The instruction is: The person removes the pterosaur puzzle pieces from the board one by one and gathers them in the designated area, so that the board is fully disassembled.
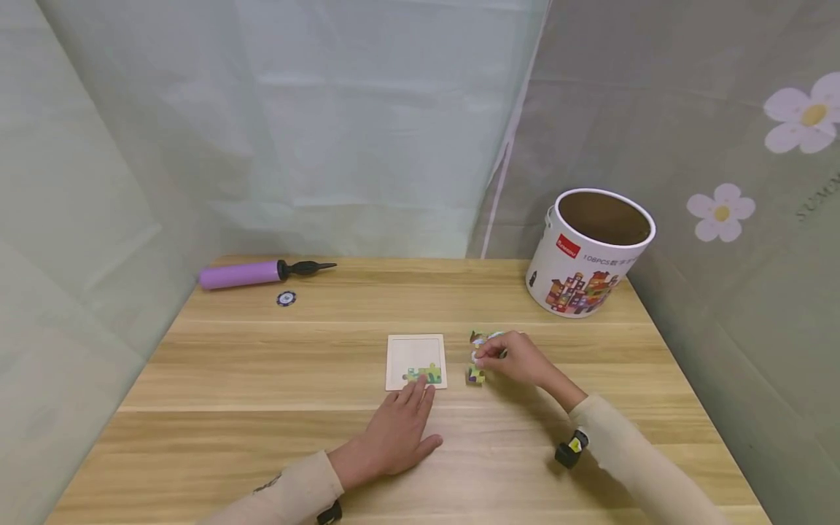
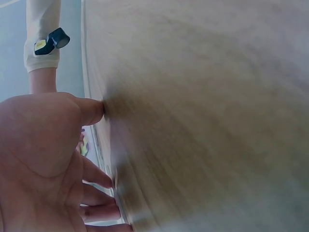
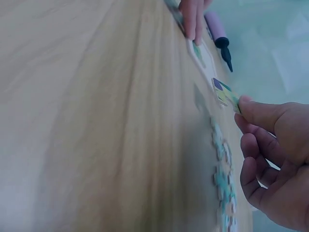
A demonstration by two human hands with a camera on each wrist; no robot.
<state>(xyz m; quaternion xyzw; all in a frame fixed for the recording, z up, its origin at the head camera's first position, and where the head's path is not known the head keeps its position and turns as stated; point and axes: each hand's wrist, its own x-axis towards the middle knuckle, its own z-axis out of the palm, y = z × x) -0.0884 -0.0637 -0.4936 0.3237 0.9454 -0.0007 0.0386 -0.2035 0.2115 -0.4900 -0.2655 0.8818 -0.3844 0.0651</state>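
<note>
A square wooden puzzle tray (image 1: pixel 412 353) lies on the table, with a few green jigsaw pieces (image 1: pixel 432 372) along its lower right part. My left hand (image 1: pixel 402 430) rests with straight fingers on the tray's near edge, its fingertips by those pieces. To the right of the tray, my right hand (image 1: pixel 515 357) pinches a jigsaw piece (image 3: pixel 225 94) between thumb and index finger. That piece is yellow-green with a dark purple corner and is raised above the table. Several loose jigsaw pieces (image 3: pixel 223 183) lie beneath and beside the right hand, partly hidden by it in the head view.
A white bucket (image 1: pixel 577 273) printed with colourful blocks stands at the back right. At the back left lie a purple hand pump (image 1: pixel 243 275) with a black nozzle and a poker chip (image 1: pixel 286 298). Fabric curtains (image 1: pixel 367 131) hang behind the wooden table (image 1: pixel 262 379).
</note>
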